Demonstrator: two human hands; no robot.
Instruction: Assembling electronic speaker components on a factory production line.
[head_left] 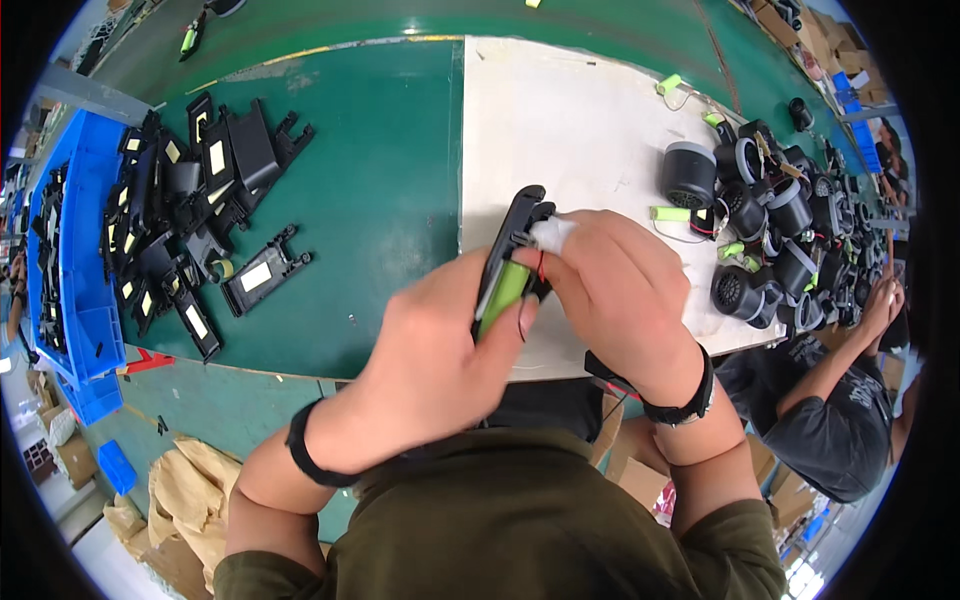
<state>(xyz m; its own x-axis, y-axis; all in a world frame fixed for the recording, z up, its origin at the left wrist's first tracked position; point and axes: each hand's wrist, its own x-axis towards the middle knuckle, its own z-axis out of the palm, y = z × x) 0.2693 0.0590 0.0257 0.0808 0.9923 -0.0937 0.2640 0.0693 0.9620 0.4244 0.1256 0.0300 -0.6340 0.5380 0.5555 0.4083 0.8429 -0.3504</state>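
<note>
Head view: left hand gripped a black housing at frame centre, green cell lying along it; right hand was bent in at its upper end, white piece by the fingertips, couldn't tell if gripped; black plastic parts lay heaped on the table, upper left; black-grey cylindrical units piled upper right; blue bin far left.
</note>
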